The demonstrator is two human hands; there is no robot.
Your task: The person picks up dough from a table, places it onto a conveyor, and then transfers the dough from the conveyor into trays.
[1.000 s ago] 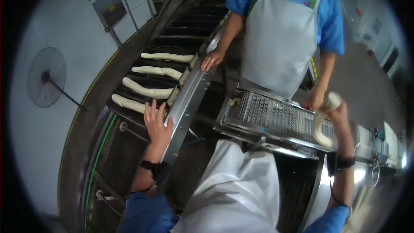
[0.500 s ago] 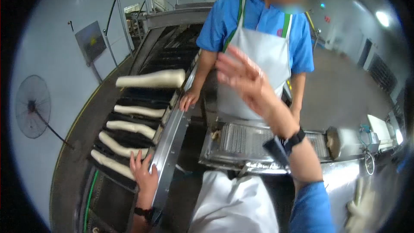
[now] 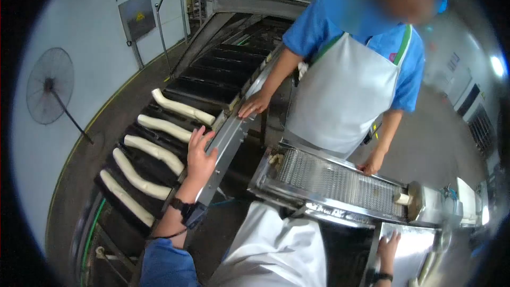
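My left hand [image 3: 200, 155] rests flat with fingers apart on the steel side rail [image 3: 226, 141] of a conveyor, next to a long dough strip [image 3: 154, 151]. Several white dough strips [image 3: 183, 108] lie across the black trays [image 3: 204, 86] of the conveyor. My right hand [image 3: 389, 250] is low at the bottom right, fingers spread against a shiny steel surface [image 3: 409, 247], holding nothing. A small piece of dough [image 3: 402, 199] sits at the right end of the wire-mesh belt [image 3: 329, 178].
A co-worker in a blue shirt and white apron [image 3: 348, 90] stands opposite, one hand [image 3: 253, 105] on the rail, the other [image 3: 370, 166] at the mesh belt. A fan [image 3: 49, 86] hangs on the left wall. A grey box [image 3: 137, 17] is mounted above it.
My right hand came down from in front of my face to the steel surface at the bottom right. The dough strip in the air now lies on the conveyor. My left hand shifted along the rail.
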